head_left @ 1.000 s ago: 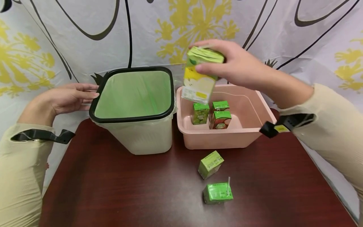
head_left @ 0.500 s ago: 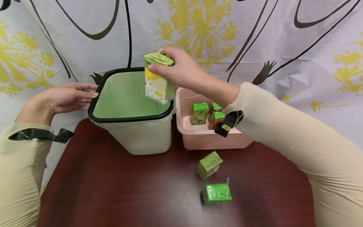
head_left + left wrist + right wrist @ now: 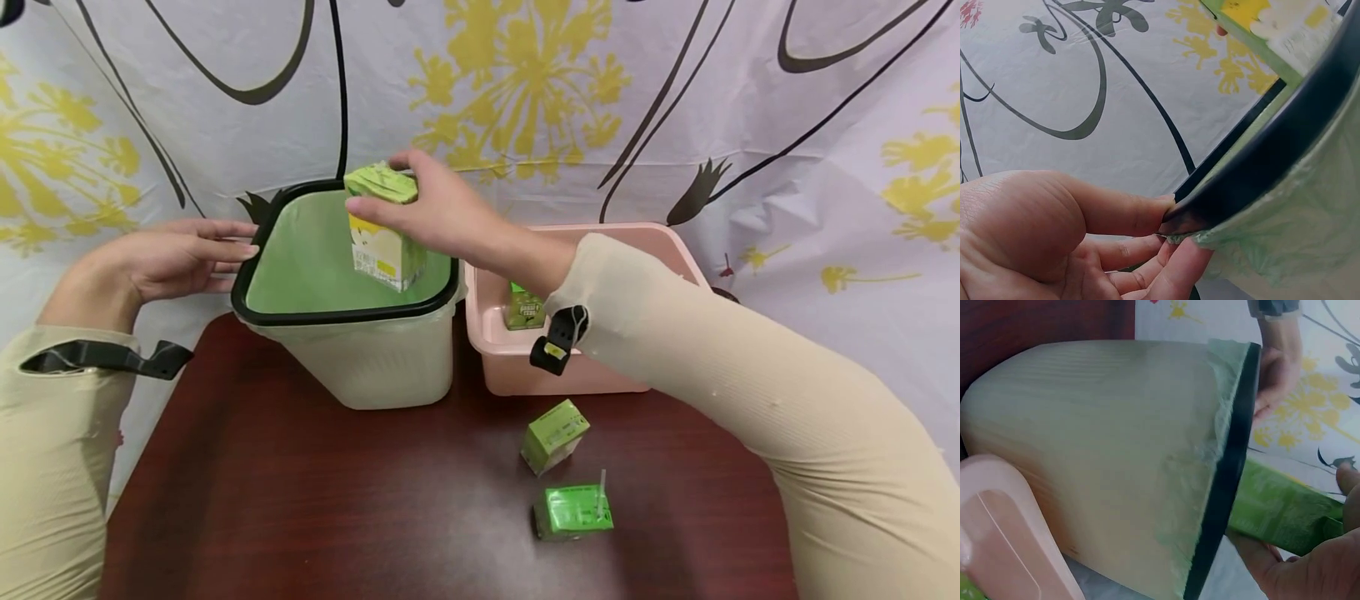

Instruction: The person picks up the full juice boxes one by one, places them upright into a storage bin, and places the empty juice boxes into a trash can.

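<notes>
My right hand (image 3: pixel 442 212) grips a large green-and-yellow drink carton (image 3: pixel 384 250) over the mouth of a waste bin (image 3: pixel 390 367). The carton is roughly upright, its lower end at about rim height. A light green liner covers the inside of the bin, under a black rim (image 3: pixel 337 317). At the bin's left side my left hand (image 3: pixel 176 262) pinches that rim; the left wrist view shows the thumb (image 3: pixel 1125 212) above and fingers below it. In the right wrist view the carton's green side (image 3: pixel 1279 506) shows beyond the rim.
A pink basin (image 3: pixel 502 367) stands right of the bin, with a small green juice box (image 3: pixel 525 310) visible inside; my right arm covers much of it. On the dark table (image 3: pixel 300 500) lie a yellow-green juice box (image 3: pixel 555 435) and a bright green one (image 3: pixel 576 510) with a straw.
The right hand has carried the drink carton left from above the pink basin to over the bin, then slightly lower. The left hand stays at the rim.
</notes>
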Motion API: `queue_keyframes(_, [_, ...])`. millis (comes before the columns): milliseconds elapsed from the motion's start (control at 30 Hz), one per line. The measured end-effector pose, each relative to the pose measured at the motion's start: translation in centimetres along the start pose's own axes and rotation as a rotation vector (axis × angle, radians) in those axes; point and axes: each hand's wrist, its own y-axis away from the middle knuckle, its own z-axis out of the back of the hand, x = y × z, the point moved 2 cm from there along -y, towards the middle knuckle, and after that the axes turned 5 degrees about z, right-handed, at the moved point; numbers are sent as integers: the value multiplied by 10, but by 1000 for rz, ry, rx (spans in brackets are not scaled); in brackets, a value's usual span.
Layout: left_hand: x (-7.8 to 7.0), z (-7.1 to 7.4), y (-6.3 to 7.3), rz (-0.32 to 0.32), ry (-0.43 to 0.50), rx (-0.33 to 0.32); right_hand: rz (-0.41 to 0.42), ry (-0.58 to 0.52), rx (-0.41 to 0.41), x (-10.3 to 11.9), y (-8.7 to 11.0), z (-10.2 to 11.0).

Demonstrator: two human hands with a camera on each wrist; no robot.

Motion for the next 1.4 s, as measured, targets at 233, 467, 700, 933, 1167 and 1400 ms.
queue_keyframes(233, [1, 1, 1, -2, 6, 8, 41, 23, 30, -4, 11, -6])
queue_keyframes(467, [4, 2, 2, 2, -22, 1, 226, 136, 57, -14, 45, -4])
queue_keyframes(700, [5, 4, 2, 13, -12, -14, 525, 204, 136, -39, 99, 3])
queue_keyframes(933, [4, 5, 2, 9, -18, -12, 644, 286, 247, -63, 155, 8])
queue_keyframes(1167, [4, 1, 0, 14, 0, -20, 570, 322, 266, -92, 201, 19])
queue_keyframes(1400, [1, 0, -2, 7, 25, -20, 543, 246, 174, -131, 242, 34])
